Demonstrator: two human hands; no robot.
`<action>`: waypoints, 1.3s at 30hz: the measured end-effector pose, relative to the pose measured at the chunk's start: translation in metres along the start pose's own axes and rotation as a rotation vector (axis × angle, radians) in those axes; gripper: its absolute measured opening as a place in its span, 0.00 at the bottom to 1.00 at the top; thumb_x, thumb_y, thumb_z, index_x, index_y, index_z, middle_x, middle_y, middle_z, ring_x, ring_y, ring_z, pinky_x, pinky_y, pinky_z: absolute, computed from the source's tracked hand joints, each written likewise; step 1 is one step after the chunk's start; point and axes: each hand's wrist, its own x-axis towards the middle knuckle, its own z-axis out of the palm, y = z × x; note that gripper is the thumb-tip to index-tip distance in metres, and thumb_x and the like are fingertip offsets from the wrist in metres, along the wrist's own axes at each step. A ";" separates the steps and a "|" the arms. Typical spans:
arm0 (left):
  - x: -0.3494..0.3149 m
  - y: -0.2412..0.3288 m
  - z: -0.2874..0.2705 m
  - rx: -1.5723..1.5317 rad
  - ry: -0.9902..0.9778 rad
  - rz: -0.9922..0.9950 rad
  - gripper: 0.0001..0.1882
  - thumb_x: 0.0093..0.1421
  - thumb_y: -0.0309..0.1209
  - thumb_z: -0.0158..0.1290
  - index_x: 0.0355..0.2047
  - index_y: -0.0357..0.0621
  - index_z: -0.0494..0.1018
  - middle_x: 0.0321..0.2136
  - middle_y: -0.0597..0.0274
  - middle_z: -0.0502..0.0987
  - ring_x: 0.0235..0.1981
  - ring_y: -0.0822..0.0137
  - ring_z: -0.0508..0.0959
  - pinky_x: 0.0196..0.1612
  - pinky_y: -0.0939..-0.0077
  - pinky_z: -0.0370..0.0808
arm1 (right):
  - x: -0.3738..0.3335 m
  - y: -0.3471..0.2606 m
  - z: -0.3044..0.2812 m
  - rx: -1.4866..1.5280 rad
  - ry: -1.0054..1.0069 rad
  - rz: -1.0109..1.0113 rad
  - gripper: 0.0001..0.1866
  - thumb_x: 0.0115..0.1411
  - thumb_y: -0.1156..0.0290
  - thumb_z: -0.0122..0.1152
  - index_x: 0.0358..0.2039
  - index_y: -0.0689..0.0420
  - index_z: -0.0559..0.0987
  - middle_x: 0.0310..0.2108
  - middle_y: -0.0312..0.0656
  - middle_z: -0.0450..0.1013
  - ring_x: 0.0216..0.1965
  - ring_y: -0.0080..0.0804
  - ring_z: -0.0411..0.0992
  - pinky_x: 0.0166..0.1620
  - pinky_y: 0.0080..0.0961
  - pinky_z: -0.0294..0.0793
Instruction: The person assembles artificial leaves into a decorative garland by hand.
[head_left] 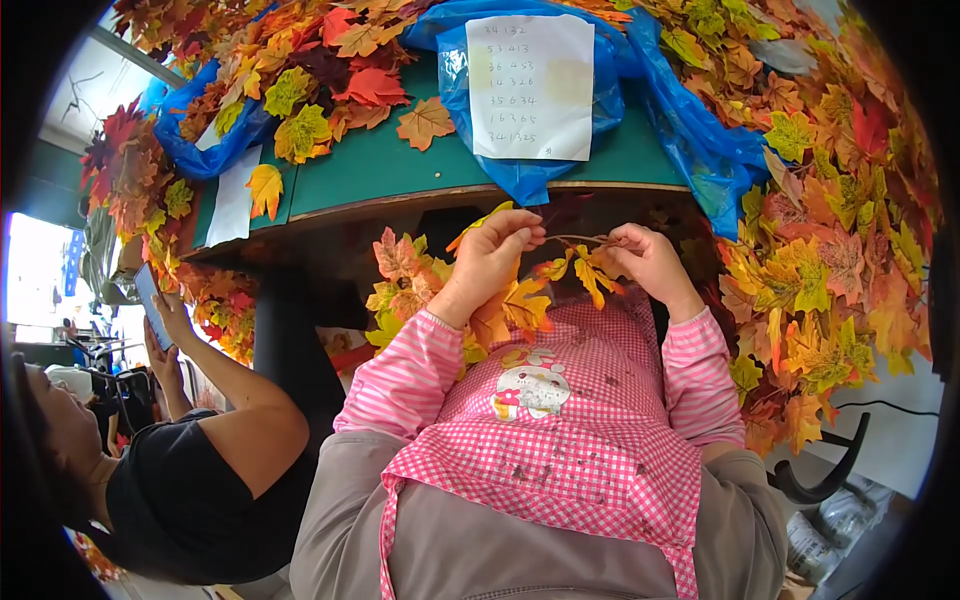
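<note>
In the head view, the person's left hand (488, 258) and right hand (648, 262) are both pinching narrowly on a thin brown stem (580, 238), which is spanning the gap between them just on the near side of the green table (370, 182). Yellow-orange leaves (590, 278) are hanging under it, and we're seeing a fuller leaf cluster (408, 272) to the left, beside the left wrist. We're judging that the stem could slip or kink if either pinch is loosening or the pull is getting uneven; hanging leaves could be tearing off or snagging on the checked apron (600, 400), and the blue plastic (690, 130) edge on the far side could be catching tips. Fingers are hiding the exact contact points, so we aren't telling whether anything else is tucked inside. The left forearm is covering part of the cluster, shadow under the table is swallowing detail, and the fisheye rim is cutting off the outer leaf piles (830, 250).
</note>
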 end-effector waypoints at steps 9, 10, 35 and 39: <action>-0.019 0.015 -0.031 -0.063 0.147 0.053 0.11 0.64 0.25 0.47 0.45 0.35 0.72 0.36 0.58 0.77 0.37 0.69 0.79 0.42 0.77 0.77 | 0.000 0.004 -0.007 -0.030 0.039 -0.028 0.07 0.57 0.77 0.58 0.37 0.64 0.76 0.30 0.36 0.75 0.32 0.19 0.73 0.37 0.17 0.72; -0.022 0.016 -0.035 -0.074 0.186 0.054 0.11 0.64 0.26 0.47 0.45 0.35 0.72 0.35 0.59 0.78 0.36 0.69 0.79 0.41 0.78 0.77 | 0.000 0.006 -0.007 -0.035 0.053 -0.028 0.08 0.57 0.77 0.59 0.37 0.64 0.76 0.30 0.39 0.76 0.33 0.23 0.75 0.39 0.19 0.74; -0.076 -0.014 -0.068 0.175 0.432 -0.110 0.09 0.64 0.24 0.47 0.43 0.36 0.73 0.28 0.65 0.75 0.27 0.76 0.76 0.30 0.83 0.75 | 0.000 0.020 -0.013 0.192 0.010 -0.018 0.06 0.60 0.75 0.57 0.37 0.63 0.75 0.31 0.35 0.76 0.34 0.19 0.73 0.39 0.17 0.72; -0.083 -0.018 -0.074 0.133 0.458 -0.071 0.09 0.64 0.24 0.47 0.43 0.35 0.72 0.28 0.64 0.76 0.28 0.76 0.77 0.32 0.82 0.76 | 0.001 0.022 -0.015 0.076 0.052 -0.010 0.08 0.60 0.74 0.57 0.38 0.64 0.76 0.33 0.37 0.77 0.34 0.19 0.73 0.39 0.16 0.73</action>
